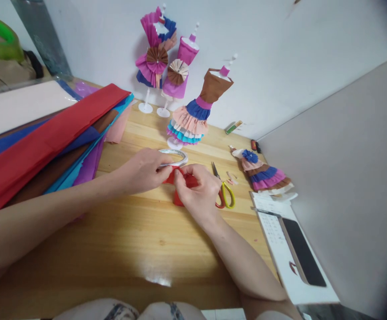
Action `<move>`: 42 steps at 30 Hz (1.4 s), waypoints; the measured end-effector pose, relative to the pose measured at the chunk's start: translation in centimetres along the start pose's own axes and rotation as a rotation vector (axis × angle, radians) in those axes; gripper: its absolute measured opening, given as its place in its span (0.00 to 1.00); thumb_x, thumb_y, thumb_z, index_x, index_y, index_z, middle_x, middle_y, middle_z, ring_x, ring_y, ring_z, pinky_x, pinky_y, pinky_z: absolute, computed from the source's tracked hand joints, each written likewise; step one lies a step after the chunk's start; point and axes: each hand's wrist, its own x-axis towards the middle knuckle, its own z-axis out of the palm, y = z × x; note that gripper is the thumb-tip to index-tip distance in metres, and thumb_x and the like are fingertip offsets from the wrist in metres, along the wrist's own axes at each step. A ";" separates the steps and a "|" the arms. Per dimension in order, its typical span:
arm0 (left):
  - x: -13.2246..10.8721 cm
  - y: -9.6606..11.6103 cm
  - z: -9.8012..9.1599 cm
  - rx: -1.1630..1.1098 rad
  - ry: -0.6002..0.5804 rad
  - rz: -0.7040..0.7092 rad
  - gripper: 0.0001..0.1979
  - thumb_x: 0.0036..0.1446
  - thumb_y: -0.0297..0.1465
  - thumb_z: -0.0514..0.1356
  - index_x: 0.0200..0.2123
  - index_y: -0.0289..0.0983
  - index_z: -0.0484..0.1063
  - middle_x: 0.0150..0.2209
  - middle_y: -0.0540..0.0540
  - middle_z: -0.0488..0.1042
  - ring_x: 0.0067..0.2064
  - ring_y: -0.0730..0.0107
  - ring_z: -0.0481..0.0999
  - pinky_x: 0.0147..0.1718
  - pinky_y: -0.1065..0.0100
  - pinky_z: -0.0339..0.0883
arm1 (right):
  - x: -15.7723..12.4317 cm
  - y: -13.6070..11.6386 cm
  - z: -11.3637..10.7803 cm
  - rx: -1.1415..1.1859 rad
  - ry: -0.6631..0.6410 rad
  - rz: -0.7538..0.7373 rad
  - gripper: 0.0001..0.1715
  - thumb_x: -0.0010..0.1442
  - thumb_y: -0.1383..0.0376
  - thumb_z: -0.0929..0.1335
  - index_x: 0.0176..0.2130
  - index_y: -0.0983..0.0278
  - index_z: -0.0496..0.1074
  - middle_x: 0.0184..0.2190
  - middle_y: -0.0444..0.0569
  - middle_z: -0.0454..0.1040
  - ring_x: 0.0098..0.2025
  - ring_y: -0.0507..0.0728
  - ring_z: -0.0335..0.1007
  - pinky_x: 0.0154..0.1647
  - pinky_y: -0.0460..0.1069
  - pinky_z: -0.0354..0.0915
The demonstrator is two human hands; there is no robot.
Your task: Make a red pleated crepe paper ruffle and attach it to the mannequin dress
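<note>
Red piece (191, 181) part-hidden, sheets (55, 144) cropped

The wooden tabletop (123, 249) bears folded crepe paper (56, 138), three standing paper-dressed mini mannequins (176, 89), a tape roll (185, 159) and yellow-and-red-handled scissors (223, 190).

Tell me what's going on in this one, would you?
A person at a wooden table pinches a small red piece between the fingertips of the left hand and right hand. A roll of tape lies just beyond the hands, with scissors beside the right one. Three dressed miniature forms stand near the wall; another small layered dress lies to the right. Folded colored sheets are piled at left.
</note>
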 end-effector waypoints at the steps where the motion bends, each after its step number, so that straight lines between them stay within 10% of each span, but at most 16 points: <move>1: 0.0 0.0 0.0 -0.003 0.001 0.001 0.11 0.56 0.26 0.52 0.22 0.35 0.67 0.17 0.54 0.62 0.21 0.76 0.59 0.23 0.70 0.48 | 0.0 0.0 0.0 -0.006 0.004 -0.022 0.11 0.57 0.69 0.67 0.24 0.61 0.68 0.21 0.43 0.72 0.23 0.52 0.66 0.27 0.48 0.63; 9: 0.0 -0.2 0.3 -0.003 0.004 0.007 0.11 0.55 0.25 0.50 0.24 0.35 0.69 0.19 0.52 0.65 0.22 0.75 0.60 0.25 0.69 0.51 | -0.2 -0.1 0.3 0.001 0.003 -0.102 0.10 0.57 0.70 0.67 0.25 0.61 0.68 0.21 0.43 0.72 0.24 0.53 0.67 0.29 0.50 0.65; 42: 0.0 -0.1 -0.4 0.033 0.069 0.026 0.11 0.57 0.25 0.52 0.22 0.35 0.63 0.18 0.53 0.64 0.22 0.76 0.61 0.24 0.71 0.48 | 0.2 0.3 -0.1 0.328 -0.125 0.333 0.07 0.56 0.62 0.70 0.29 0.63 0.70 0.23 0.43 0.73 0.25 0.52 0.69 0.27 0.48 0.65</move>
